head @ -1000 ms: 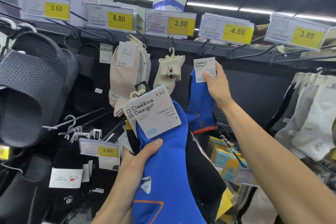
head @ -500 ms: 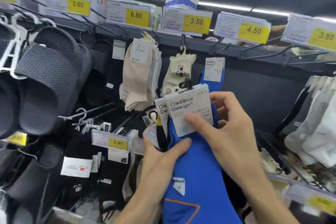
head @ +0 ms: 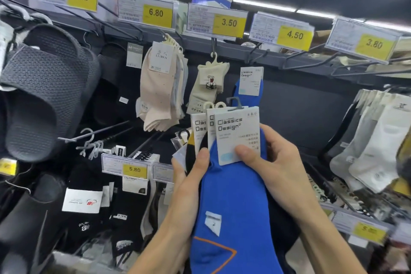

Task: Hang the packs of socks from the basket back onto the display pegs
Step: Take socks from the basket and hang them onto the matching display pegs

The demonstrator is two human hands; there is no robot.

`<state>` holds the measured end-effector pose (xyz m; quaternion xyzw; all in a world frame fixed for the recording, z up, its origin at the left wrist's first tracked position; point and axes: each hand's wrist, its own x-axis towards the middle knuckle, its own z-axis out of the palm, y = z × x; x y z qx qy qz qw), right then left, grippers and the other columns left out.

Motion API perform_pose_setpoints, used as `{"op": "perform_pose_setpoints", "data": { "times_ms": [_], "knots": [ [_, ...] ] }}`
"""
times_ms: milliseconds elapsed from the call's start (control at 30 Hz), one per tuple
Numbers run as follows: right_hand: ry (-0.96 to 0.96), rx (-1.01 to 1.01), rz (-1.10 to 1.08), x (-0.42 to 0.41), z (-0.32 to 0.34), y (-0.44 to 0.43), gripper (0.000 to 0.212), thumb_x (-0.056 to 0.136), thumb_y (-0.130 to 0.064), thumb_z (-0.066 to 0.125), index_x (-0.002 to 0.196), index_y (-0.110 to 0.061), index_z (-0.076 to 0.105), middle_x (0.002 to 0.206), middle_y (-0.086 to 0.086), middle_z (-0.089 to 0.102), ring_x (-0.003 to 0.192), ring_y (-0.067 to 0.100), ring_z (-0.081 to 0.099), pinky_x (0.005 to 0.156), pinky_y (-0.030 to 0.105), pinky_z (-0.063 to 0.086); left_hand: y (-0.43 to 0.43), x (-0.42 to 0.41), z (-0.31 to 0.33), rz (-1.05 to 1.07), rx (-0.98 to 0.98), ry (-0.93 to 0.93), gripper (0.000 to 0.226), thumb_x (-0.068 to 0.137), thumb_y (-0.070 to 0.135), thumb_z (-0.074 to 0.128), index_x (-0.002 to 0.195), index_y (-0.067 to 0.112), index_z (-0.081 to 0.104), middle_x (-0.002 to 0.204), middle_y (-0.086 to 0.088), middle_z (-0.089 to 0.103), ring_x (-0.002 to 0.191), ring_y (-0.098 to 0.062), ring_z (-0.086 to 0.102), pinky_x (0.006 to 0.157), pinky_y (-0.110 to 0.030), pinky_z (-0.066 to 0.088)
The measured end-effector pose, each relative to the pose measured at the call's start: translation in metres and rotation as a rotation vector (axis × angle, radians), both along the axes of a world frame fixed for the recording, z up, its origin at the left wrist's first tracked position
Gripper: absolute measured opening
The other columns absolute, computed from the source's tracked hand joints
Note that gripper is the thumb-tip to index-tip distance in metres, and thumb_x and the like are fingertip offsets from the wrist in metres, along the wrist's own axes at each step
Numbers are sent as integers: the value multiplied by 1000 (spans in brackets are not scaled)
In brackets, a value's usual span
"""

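In front of the display I hold a bundle of sock packs with white "Classics Design" cards. The front one is a blue sock pack [head: 231, 202] with an orange line and a grey hook on top. My left hand [head: 189, 187] grips the bundle from the left, thumb on the blue sock. My right hand [head: 278, 169] grips the front pack, thumb pressing its card [head: 236, 133]. Another blue sock pack [head: 250, 87] hangs on the peg [head: 255, 50] under the 4.50 tag. No basket is in view.
Beige socks [head: 160, 95] and cream socks [head: 208, 87] hang left of the hung blue pack. Grey slippers [head: 44, 93] hang far left, black socks [head: 93, 202] below, white and grey socks [head: 375, 140] at right. Bare pegs [head: 311, 58] stick out under the 4.50 and 3.80 tags.
My right hand left the blue pack hanging on the peg and came down to the bundle, where it now grips the front pack's card. The view shifted slightly.
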<state>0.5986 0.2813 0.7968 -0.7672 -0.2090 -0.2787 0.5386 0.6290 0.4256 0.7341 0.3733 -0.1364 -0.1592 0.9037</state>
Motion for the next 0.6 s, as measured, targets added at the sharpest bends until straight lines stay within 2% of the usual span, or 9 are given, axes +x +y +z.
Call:
{"op": "perform_pose_setpoints", "data": {
  "times_ms": [67, 133, 167, 233, 333, 367, 433, 500, 600],
  "knots": [
    [-21, -28, -20, -2, -3, -1, 36, 83, -28, 75, 117, -32, 63, 113, -14, 72, 102, 5, 69, 76, 16, 55, -2, 0, 3, 62, 5, -39, 70, 52, 48, 80, 112, 50, 45, 99, -6, 80, 85, -24, 78, 57, -32, 61],
    [-78, -23, -63, -3, -5, -2, 36, 83, -27, 74, 116, -31, 62, 113, -14, 71, 102, 6, 68, 78, 18, 55, -1, -1, 5, 112, 7, -64, 56, 48, 45, 79, 86, 48, 39, 92, -3, 80, 81, -22, 78, 53, -30, 60],
    [-109, -6, -64, -4, -6, -2, 34, 83, -25, 73, 114, -32, 61, 111, -14, 72, 101, 6, 69, 77, 18, 55, 1, -1, 3, 124, 10, -70, 57, 49, 46, 82, 90, 48, 42, 95, -4, 80, 84, -24, 78, 58, -33, 61],
    [-161, 31, -34, -5, -7, 0, 31, 83, -19, 71, 108, -36, 62, 108, -13, 72, 100, 5, 69, 76, 15, 54, 0, 6, 10, 108, 44, -73, 72, 62, 49, 85, 124, 41, 49, 107, -10, 77, 95, -25, 76, 76, -38, 60],
    [-189, 88, -58, -4, -8, 4, 33, 82, -19, 70, 101, -45, 63, 105, -17, 73, 98, 0, 68, 75, 10, 51, 9, 15, 17, 135, 100, -177, 63, 98, 33, 56, 152, 9, 33, 122, -21, 65, 94, -7, 71, 73, -15, 53],
    [-187, 124, -83, -3, -9, 4, 30, 82, -20, 70, 101, -43, 63, 103, -19, 73, 97, -1, 67, 75, 10, 50, 13, 17, 13, 171, 108, -202, 74, 94, 43, 56, 154, 8, 30, 133, -21, 59, 104, -11, 65, 77, -13, 52],
    [-162, 227, -131, 3, -10, 0, 27, 85, -19, 72, 102, -36, 60, 100, -21, 72, 96, -2, 66, 75, 14, 51, 13, 18, 12, 180, 194, -139, 134, 48, 79, 71, 157, 16, 25, 154, -14, 42, 137, -24, 47, 110, -33, 41],
    [-167, 244, -196, 6, -11, -2, 29, 89, -12, 70, 103, -34, 56, 98, -25, 70, 95, -4, 65, 74, 13, 51, 8, 25, 13, 199, 216, -27, 165, 17, 88, 74, 158, 21, 21, 161, -8, 32, 148, -28, 31, 122, -47, 24],
    [-192, 144, -226, 7, -10, 2, 36, 89, -12, 69, 106, -37, 50, 100, -30, 67, 95, -8, 63, 72, 7, 49, 5, 28, 15, 137, 100, -21, 122, 39, 66, 72, 148, 19, 43, 150, -11, 50, 139, -29, 46, 120, -49, 30]
  ]
}}
